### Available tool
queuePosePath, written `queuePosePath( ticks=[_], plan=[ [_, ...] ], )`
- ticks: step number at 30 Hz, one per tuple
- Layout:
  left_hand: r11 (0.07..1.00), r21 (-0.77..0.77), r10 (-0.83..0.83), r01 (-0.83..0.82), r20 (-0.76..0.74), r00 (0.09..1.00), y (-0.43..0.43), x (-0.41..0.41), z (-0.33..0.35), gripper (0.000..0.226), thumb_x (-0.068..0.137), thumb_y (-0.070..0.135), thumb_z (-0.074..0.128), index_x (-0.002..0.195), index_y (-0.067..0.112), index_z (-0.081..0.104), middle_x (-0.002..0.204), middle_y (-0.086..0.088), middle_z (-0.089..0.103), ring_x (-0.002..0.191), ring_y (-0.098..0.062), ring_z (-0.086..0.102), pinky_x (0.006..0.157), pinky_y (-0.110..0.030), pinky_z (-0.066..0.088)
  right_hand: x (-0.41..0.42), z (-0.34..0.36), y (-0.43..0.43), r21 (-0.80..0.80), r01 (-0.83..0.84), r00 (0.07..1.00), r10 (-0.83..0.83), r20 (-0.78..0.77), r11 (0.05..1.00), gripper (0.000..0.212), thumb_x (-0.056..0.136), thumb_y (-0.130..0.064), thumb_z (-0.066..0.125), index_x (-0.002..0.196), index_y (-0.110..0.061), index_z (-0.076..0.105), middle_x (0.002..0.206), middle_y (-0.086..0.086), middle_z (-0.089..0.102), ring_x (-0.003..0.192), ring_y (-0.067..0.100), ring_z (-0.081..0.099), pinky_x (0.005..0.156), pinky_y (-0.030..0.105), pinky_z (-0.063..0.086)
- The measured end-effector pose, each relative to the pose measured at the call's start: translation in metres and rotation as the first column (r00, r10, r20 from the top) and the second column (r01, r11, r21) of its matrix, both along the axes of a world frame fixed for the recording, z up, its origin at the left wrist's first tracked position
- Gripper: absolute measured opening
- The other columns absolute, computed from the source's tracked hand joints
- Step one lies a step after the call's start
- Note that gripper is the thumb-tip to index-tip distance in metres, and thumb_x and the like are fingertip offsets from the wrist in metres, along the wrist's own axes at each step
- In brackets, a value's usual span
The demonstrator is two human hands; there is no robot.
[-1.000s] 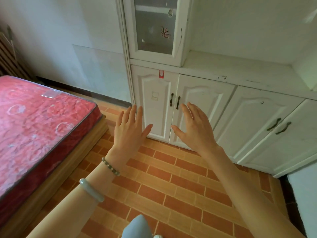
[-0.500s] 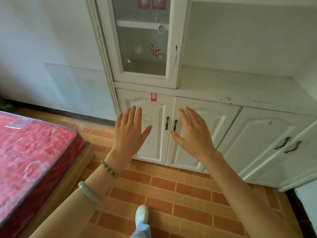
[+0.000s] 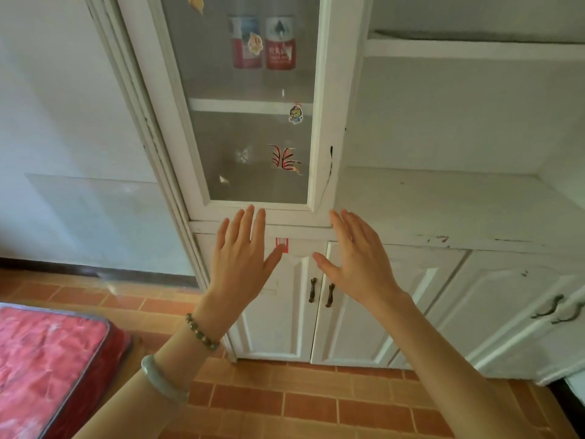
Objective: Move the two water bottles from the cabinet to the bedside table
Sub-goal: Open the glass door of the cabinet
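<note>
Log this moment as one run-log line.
phase: approach | left hand: open, empty | right hand: open, empty | water bottles: both behind glass door | door: shut

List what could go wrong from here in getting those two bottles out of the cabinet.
1. The two water bottles stand close together behind the shut glass door; reaching in for one could topple the other.
2. Both the left hand and the right hand are open, well below the bottles' shelf, so the high reach may be awkward.
3. The door's frame looks cracked at its right edge; a hard pull could worsen it.
</note>
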State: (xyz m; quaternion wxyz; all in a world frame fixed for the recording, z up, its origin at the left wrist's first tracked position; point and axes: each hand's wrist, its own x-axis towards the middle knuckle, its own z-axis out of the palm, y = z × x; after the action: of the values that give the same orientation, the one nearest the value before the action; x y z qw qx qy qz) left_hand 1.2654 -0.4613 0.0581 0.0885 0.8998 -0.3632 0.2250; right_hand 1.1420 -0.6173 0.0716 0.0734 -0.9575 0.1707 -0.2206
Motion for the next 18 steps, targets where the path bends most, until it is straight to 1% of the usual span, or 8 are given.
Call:
queuePosePath(
  ticks=[3, 6, 9, 11, 13, 15, 18],
  plan=[
    [1.0, -0.002, -0.016, 0.016, -0.005, 1.0, -0.013, 0.013, -0.001, 0.07, 0.091, 0.057, 0.028, 0.137, 0.004, 0.037, 0.14, -0.018, 0.044, 0.13, -0.034, 0.041, 0.109, -0.048, 0.025, 0.012, 0.002, -0.009, 0.002, 0.008, 1.0, -0.008, -0.016, 1.0, 0.076, 0.086, -0.049, 0.053, 0.144, -0.011, 0.02, 0.15, 0.016, 0.028, 0.138, 0.031, 0.023, 0.113, 0.042, 0.019],
    [1.0, -0.004, -0.022, 0.022, 0.0, 1.0, -0.024, 0.022, -0.002, 0.069, 0.091, 0.058, 0.031, 0.135, 0.004, 0.039, 0.139, -0.018, 0.046, 0.129, -0.034, 0.042, 0.108, -0.046, 0.022, 0.02, 0.004, -0.018, 0.001, 0.015, 0.999, -0.015, -0.029, 1.0, 0.076, 0.085, -0.05, 0.053, 0.143, -0.012, 0.022, 0.149, 0.015, 0.029, 0.138, 0.031, 0.023, 0.112, 0.042, 0.019],
    [0.999, -0.027, -0.034, 0.034, 0.001, 0.999, -0.034, 0.025, 0.002, 0.068, 0.09, 0.055, 0.035, 0.133, 0.003, 0.042, 0.137, -0.019, 0.047, 0.127, -0.036, 0.044, 0.107, -0.049, 0.026, 0.023, 0.007, -0.027, -0.011, 0.025, 0.999, -0.025, -0.019, 1.0, 0.076, 0.084, -0.049, 0.056, 0.141, -0.009, 0.028, 0.146, 0.018, 0.035, 0.135, 0.034, 0.03, 0.111, 0.045, 0.025],
    [0.999, -0.022, -0.039, 0.039, 0.008, 0.999, -0.041, 0.025, 0.007, 0.069, 0.091, 0.057, 0.031, 0.133, 0.004, 0.042, 0.137, -0.019, 0.048, 0.127, -0.035, 0.044, 0.106, -0.05, 0.029, 0.023, 0.01, -0.034, -0.035, 0.038, 0.999, -0.038, -0.011, 0.999, 0.075, 0.083, -0.047, 0.059, 0.139, -0.006, 0.031, 0.142, 0.02, 0.039, 0.132, 0.036, 0.035, 0.108, 0.047, 0.03],
    [0.999, -0.02, -0.043, 0.043, 0.007, 0.999, -0.049, 0.028, 0.014, 0.069, 0.09, 0.057, 0.027, 0.133, 0.004, 0.042, 0.138, -0.017, 0.048, 0.128, -0.034, 0.043, 0.108, -0.048, 0.027, 0.022, 0.015, -0.041, -0.048, 0.05, 0.999, -0.05, -0.011, 0.998, 0.076, 0.083, -0.046, 0.061, 0.139, -0.004, 0.032, 0.14, 0.022, 0.041, 0.13, 0.037, 0.038, 0.107, 0.048, 0.033],
    [0.998, -0.035, -0.051, 0.052, 0.023, 0.998, -0.058, 0.031, 0.024, 0.069, 0.09, 0.057, 0.028, 0.133, 0.005, 0.042, 0.138, -0.016, 0.048, 0.128, -0.033, 0.043, 0.109, -0.047, 0.026, 0.023, 0.025, -0.048, -0.065, 0.056, 0.998, -0.057, -0.005, 0.996, 0.076, 0.082, -0.046, 0.061, 0.139, -0.004, 0.031, 0.141, 0.023, 0.04, 0.13, 0.038, 0.037, 0.107, 0.048, 0.032],
    [0.993, -0.086, -0.077, 0.083, 0.066, 0.995, -0.071, 0.036, 0.045, 0.068, 0.09, 0.055, 0.031, 0.131, 0.003, 0.045, 0.136, -0.016, 0.05, 0.125, -0.034, 0.047, 0.107, -0.048, 0.031, 0.027, 0.045, -0.057, -0.098, 0.056, 0.998, -0.052, 0.036, 0.994, 0.076, 0.083, -0.045, 0.06, 0.139, -0.004, 0.031, 0.143, 0.022, 0.038, 0.132, 0.037, 0.035, 0.108, 0.047, 0.029]
  ],
)
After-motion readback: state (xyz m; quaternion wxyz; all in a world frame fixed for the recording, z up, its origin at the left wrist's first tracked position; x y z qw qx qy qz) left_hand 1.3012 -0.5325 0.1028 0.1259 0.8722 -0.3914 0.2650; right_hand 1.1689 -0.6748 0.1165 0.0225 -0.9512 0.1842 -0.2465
